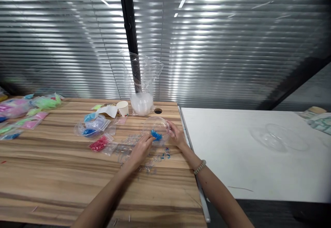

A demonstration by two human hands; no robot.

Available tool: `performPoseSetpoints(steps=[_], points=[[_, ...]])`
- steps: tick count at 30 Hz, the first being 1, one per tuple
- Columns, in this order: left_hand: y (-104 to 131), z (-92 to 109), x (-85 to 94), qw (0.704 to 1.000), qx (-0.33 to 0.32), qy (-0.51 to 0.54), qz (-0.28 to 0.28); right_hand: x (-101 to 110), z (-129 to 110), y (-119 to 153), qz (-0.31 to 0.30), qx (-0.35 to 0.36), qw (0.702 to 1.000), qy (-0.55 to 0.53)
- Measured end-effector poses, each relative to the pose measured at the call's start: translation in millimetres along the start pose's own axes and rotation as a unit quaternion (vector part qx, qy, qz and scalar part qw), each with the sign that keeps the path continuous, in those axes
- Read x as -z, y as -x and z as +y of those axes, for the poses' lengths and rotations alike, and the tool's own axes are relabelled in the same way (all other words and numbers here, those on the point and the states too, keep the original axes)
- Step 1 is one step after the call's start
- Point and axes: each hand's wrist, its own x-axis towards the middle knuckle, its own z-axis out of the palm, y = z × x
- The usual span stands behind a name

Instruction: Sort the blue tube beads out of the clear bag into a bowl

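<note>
A clear round bowl (157, 123) is tilted above the wooden table, its right rim gripped by my right hand (176, 134). Inside it, or just at its front, lies a clump of blue pieces (156, 135). My left hand (143, 147) has its fingers closed at the left side of this clump, touching the blue pieces. Under and around my left hand are many scattered clear pieces (125, 147), and a few small blue bits (166, 155) lie in front of the bowl. A bag of red pieces (99, 143) rests to the left.
A bag of blue pieces (89, 131), a paper cup (122, 108) and a stack of clear bowls in plastic (142, 103) stand farther back. Colourful bags (46, 102) lie far left. Clear lids (284, 137) are on the white table (219, 173) at right.
</note>
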Motion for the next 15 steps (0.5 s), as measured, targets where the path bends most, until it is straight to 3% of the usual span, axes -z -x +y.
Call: performPoseSetpoints(steps=[15], points=[[2.1, -5.7, -4.6, 0.997, 0.009, 0.022, 0.070, 1.7, -5.9, -0.9, 0.000, 0.016, 1.000, -0.012]])
